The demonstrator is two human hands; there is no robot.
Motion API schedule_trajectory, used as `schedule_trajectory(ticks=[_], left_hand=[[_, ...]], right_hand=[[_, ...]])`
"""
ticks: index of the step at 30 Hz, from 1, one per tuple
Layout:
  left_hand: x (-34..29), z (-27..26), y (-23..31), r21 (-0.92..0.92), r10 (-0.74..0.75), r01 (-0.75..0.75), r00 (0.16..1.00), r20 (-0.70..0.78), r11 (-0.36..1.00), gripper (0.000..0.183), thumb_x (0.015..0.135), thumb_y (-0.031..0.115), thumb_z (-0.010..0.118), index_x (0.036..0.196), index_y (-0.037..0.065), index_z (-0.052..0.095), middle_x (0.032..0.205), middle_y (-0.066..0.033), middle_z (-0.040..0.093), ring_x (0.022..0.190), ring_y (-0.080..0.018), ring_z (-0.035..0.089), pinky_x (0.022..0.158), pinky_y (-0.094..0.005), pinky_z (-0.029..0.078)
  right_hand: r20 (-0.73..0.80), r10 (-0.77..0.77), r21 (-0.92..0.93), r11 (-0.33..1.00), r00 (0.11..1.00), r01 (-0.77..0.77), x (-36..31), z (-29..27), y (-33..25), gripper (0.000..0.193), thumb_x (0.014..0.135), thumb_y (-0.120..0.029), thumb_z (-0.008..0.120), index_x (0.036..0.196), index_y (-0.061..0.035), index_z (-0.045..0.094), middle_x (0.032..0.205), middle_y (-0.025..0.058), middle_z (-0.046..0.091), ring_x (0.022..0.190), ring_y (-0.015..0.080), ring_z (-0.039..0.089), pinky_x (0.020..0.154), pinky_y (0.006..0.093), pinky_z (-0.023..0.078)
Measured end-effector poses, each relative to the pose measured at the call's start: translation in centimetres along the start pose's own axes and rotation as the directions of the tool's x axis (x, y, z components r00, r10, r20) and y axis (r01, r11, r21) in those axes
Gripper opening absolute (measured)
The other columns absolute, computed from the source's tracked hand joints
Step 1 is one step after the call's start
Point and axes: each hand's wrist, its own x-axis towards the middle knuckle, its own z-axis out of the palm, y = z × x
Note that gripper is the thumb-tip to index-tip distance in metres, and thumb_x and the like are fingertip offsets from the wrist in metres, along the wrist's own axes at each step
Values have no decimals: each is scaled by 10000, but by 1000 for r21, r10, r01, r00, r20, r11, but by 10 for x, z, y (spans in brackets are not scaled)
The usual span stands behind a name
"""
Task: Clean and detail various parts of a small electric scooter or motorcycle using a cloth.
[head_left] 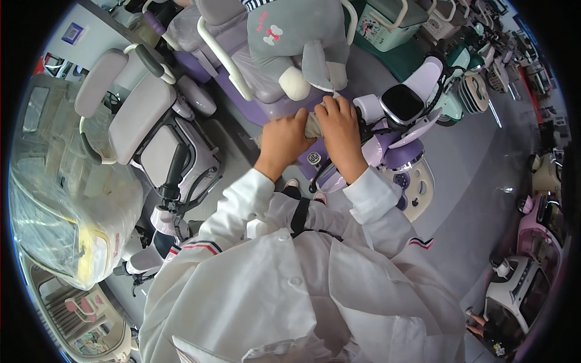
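Note:
Side by side over a purple electric scooter (242, 109), my left hand (284, 143) and my right hand (339, 128) are both closed around a bunched greyish-beige cloth (313, 126). A bit of the cloth shows between my fists; the rest is hidden by my fingers. Just to the right of my right hand is the scooter's handlebar, with a dark display (402, 103) in a lilac housing. Beyond my hands a large grey plush toy (296, 42) sits on the scooter's seat, its pale feet hanging toward my knuckles.
On the left stands another scooter with a grey seat (142, 115) and a black handlebar grip (177, 163). Clear plastic sheeting (60, 199) wraps a vehicle farther left. A pale green storage box (390, 25) is at the upper right. Several more vehicles, one a white car (517, 287), line the right side.

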Motion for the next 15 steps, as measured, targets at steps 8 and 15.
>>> schedule_trajectory(ticks=[8,15], left_hand=[[39,-9,-35,-325,230,-110,905,357,939,479,633,327,707,1013,59,592,846,-202,651,819,-355,623,720,-380,487],[29,15,-45,-308,425,-362,889,171,880,327,693,271,651,837,-20,610,780,-205,630,731,-356,612,631,-418,472]], right_hand=[[40,-77,232,971,996,65,0,-5,-4,503,626,40,611,1120,-29,545,1210,85,489,1266,335,324,1072,522,180],[69,-123,292,951,990,97,-6,5,-27,685,610,75,568,1271,51,386,1286,170,428,1279,306,332,1103,514,121]])
